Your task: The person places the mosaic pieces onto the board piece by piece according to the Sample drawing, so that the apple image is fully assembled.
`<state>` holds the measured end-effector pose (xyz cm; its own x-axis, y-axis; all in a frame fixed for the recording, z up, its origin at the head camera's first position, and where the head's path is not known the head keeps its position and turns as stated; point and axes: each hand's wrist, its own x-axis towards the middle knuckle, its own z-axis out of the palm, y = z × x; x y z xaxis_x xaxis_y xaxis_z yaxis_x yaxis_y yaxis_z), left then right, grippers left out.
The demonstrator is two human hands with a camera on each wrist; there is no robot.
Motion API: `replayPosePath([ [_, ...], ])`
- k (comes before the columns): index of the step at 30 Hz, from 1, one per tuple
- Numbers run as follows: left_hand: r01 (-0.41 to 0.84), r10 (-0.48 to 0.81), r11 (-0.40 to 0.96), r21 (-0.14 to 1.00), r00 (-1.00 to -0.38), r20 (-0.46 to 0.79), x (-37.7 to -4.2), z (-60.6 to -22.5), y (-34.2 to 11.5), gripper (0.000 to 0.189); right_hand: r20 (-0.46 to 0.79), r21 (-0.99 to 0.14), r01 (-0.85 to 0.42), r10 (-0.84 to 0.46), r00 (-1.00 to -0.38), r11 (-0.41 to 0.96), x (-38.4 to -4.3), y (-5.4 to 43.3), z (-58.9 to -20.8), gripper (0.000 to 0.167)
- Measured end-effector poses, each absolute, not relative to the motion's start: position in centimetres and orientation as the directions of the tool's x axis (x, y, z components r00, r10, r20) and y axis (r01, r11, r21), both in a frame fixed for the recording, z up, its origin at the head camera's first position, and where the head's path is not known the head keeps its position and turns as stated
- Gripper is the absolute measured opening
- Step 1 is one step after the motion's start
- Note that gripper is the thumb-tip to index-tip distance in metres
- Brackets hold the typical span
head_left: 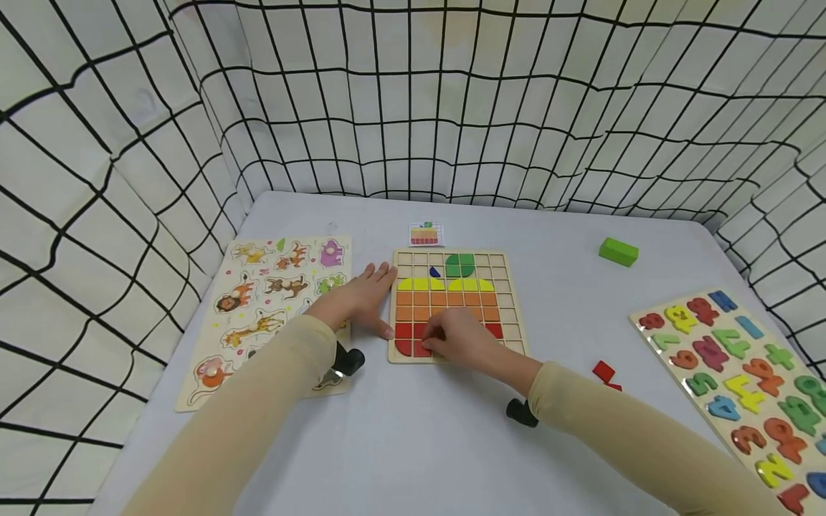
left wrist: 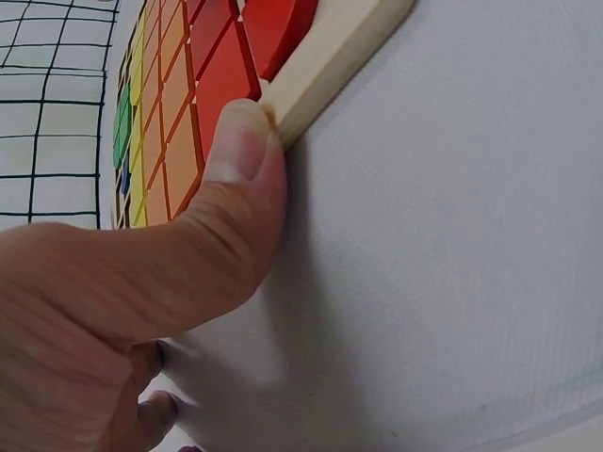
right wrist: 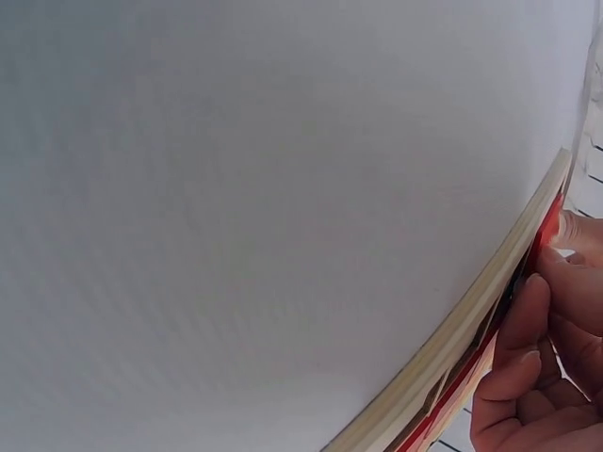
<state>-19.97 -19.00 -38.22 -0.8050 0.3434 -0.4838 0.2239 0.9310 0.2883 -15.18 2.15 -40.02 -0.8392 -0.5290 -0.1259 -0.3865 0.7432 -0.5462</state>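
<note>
A wooden grid board [head_left: 514,315] lies in the middle of the table, filled with coloured tiles in rows: green at the top, then yellow, orange and red. Spread beside its left edge, my left hand [head_left: 361,297] touches the rim; in the left wrist view the thumb [left wrist: 243,155] presses the board's edge by a red square. My right hand [head_left: 467,340] reaches over the bottom row, where thumb and forefinger pinch a red tile [head_left: 422,350]. Seen from the right wrist, the fingertips meet at red [right wrist: 546,226] just over the board, the other fingers curled.
A small pattern card [head_left: 426,234] lies behind the board. To the left is an animal puzzle [head_left: 216,322], partly under the left arm. On the right are loose red tiles [head_left: 603,370], a green block [head_left: 618,251] and a number puzzle [head_left: 697,365]. Black netting [head_left: 409,115] surrounds the table.
</note>
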Motion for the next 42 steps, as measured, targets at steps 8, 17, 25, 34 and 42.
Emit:
replayPosePath([
  [8, 0.218, 0.341, 0.931, 0.292, -0.804, -0.487, -19.9, -38.3, -18.9, 0.12, -0.151, -0.577, -0.354, -0.522, -0.84, 0.736, -15.0, 2.7, -39.8, 0.006],
  [17, 0.226, 0.345, 0.931, 0.288, -0.805, -0.482, -19.9, -38.1, -18.9, 0.12, -0.149, -0.61, -0.283, -0.458, -0.876, 0.74, -15.5, 9.6, -39.1, 0.006],
  [25, 0.236, 0.347, 0.931, 0.277, -0.804, -0.483, -20.0, -38.2, -18.8, 0.12, -0.168, -0.558, -0.253, -0.406, -0.898, 0.79, -15.1, 20.8, -39.6, 0.02],
  [34, 0.225, 0.334, 0.937, 0.268, -0.806, -0.489, -20.2, -37.9, -18.8, 0.119, -0.244, -0.522, -0.298, -0.475, -0.846, 0.799, -13.7, 28.0, -39.0, 0.027],
  [42, 0.228, 0.339, 0.934, 0.274, -0.805, -0.487, -19.9, -38.0, -18.7, 0.119, -0.241, -0.475, -0.323, -0.473, -0.847, 0.819, -13.4, 29.3, -39.5, 0.026],
])
